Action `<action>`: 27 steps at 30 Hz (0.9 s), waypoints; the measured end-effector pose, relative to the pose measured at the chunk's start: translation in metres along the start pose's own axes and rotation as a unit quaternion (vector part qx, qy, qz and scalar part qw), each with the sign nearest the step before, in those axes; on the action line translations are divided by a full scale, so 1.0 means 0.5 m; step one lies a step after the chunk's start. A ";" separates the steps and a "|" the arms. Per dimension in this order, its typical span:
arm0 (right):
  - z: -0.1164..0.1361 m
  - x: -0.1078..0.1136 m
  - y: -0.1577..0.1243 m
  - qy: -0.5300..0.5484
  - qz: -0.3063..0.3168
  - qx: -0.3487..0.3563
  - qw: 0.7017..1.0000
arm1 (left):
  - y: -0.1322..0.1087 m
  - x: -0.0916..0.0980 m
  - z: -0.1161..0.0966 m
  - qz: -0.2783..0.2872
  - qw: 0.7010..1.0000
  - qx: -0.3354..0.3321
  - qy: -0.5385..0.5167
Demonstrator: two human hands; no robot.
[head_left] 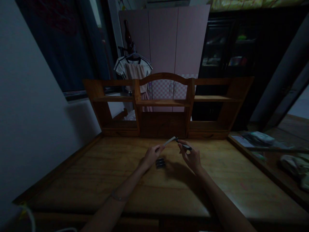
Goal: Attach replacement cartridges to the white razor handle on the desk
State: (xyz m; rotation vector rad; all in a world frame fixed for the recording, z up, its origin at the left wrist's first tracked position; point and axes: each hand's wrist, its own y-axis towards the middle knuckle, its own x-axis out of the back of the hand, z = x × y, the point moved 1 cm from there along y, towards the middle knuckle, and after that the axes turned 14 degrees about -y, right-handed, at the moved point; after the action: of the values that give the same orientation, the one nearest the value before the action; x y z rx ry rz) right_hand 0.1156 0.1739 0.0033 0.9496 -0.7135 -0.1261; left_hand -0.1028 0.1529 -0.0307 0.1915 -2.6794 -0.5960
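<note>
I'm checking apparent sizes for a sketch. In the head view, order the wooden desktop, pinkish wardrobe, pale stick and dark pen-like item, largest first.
1. Wooden desktop
2. Pinkish wardrobe
3. Pale stick and dark pen-like item: too alike to rank, both partly covered.

Here the desk (101, 174) is backed by a wooden hutch (164, 103), crowned by a centre arch. Beyond it, clothes (135, 69) are hung before a pink wardrobe (162, 42), its doors banded with checks. The left is draped by a blue curtain (70, 48); over right, a dark cabinet (227, 48) is topped by a yellow bundle (243, 4).
</note>
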 end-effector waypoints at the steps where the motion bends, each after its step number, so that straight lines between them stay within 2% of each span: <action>1: -0.001 0.000 0.000 -0.001 0.000 0.000 1.000 | 0.000 0.000 0.001 -0.005 1.000 0.004 0.005; 5: -0.001 0.000 0.000 0.002 -0.001 -0.002 1.000 | 0.003 0.003 0.010 -0.033 0.999 0.018 0.013; 10: -0.001 0.000 0.000 0.001 0.003 -0.009 1.000 | 0.003 0.001 0.011 -0.007 1.000 -0.004 -0.001; 16: -0.003 -0.001 0.001 0.002 -0.003 -0.007 1.000 | 0.002 0.006 0.012 -0.034 0.999 0.009 0.015; 21: 0.001 0.001 0.001 0.000 0.001 -0.002 1.000 | 0.001 0.003 0.009 -0.004 1.000 -0.005 -0.007; 27: 0.004 0.002 0.001 0.001 -0.003 0.000 1.000 | 0.003 0.006 0.008 -0.029 0.999 0.001 0.012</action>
State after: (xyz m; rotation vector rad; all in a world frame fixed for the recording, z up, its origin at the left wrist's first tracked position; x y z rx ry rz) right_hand 0.1150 0.1726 0.0048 0.9517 -0.7093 -0.1295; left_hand -0.1071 0.1551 -0.0324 0.2766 -2.6591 -0.6062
